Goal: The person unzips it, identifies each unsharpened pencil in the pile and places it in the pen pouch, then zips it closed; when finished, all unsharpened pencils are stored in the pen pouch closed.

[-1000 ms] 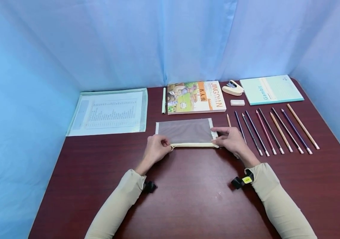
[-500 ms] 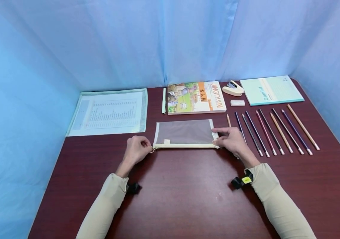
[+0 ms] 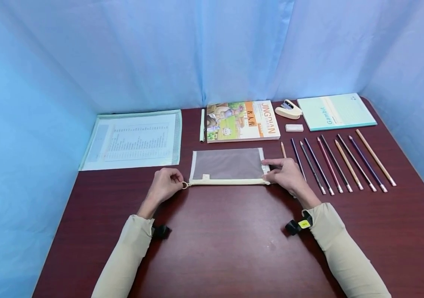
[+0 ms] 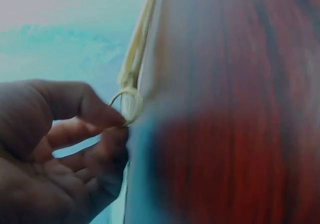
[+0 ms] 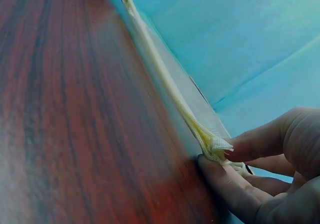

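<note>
A mesh zip pouch (image 3: pixel 228 163) with a cream zipper edge (image 5: pixel 165 76) lies flat mid-table, zipper side toward me. At its left end, my left hand (image 3: pixel 163 186) pinches the zipper pull ring (image 4: pixel 131 90) between thumb and index finger; the ring hangs from the slider at the pouch's corner. My right hand (image 3: pixel 286 176) holds the opposite end, thumb and fingers gripping the folded front corner (image 5: pixel 217 146), as the right wrist view shows up close. The zipper edge runs straight between the two hands.
Several pencils (image 3: pixel 340 165) lie in a row right of the pouch. Behind it are a pen (image 3: pixel 202 126), a book (image 3: pixel 242 121), a stapler (image 3: pixel 288 109), an eraser (image 3: pixel 294 128) and a notebook (image 3: pixel 336 111). A document folder (image 3: pixel 131 140) lies at the back left.
My left hand has drawn the pull ring leftward along the front edge to the pouch's left end, where a small tab now shows. The right hand keeps its grip on the right corner.
</note>
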Demonstrator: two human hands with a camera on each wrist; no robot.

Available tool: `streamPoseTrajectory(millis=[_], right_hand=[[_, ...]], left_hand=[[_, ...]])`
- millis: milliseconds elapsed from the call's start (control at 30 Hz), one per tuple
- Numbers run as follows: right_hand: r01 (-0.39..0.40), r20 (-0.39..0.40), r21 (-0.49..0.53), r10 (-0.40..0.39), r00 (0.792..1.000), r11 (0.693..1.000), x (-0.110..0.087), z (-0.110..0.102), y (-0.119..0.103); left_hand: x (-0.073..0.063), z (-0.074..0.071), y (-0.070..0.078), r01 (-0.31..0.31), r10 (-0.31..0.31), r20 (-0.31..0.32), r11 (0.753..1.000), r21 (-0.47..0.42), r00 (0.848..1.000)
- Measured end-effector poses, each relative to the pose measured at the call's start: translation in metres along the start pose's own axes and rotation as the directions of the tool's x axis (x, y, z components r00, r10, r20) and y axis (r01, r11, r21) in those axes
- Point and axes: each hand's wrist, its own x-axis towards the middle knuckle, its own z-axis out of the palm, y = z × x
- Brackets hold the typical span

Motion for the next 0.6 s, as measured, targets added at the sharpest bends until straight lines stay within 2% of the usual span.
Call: streamPoseTrajectory(millis=[67,167,267,333,433,533,600], right_hand=[[0.001,0.011,0.013,-0.002,1.000,1.000,-0.001,-0.001,0.000],[-0.002,0.015,0.022,0.001,1.000,1.000,-0.001,-0.002,-0.001],[-0.002,0.010,0.021,0.002,1.000,1.000,-0.001,-0.003,0.000],[0.001,0.009,0.023,-0.001,1.000,1.000,0.000,-0.003,0.001],[0.008,0.024,0.037,-0.009,1.000,0.999,0.000,-0.002,0.001],[0.009,0.041,0.053,-0.012,0.999,0.999,0.000,-0.002,0.000],[0.004,0.051,0.068,-0.007,0.999,0.998,0.000,-0.002,0.001]], left_hand=[[0.000,-0.003,0.003,-0.019,0.017,0.065,1.000,0.023,0.998],[0.002,-0.007,0.014,-0.130,0.114,0.134,0.984,0.120,0.984],[0.007,-0.006,0.030,-0.279,0.242,0.186,0.938,0.205,0.952],[0.011,-0.001,0.040,-0.352,0.303,0.222,0.906,0.233,0.927],[0.021,0.010,0.049,-0.416,0.343,0.282,0.870,0.265,0.896],[0.028,0.022,0.051,-0.459,0.363,0.312,0.821,0.339,0.878],[0.032,0.028,0.051,-0.478,0.377,0.312,0.791,0.382,0.872]])
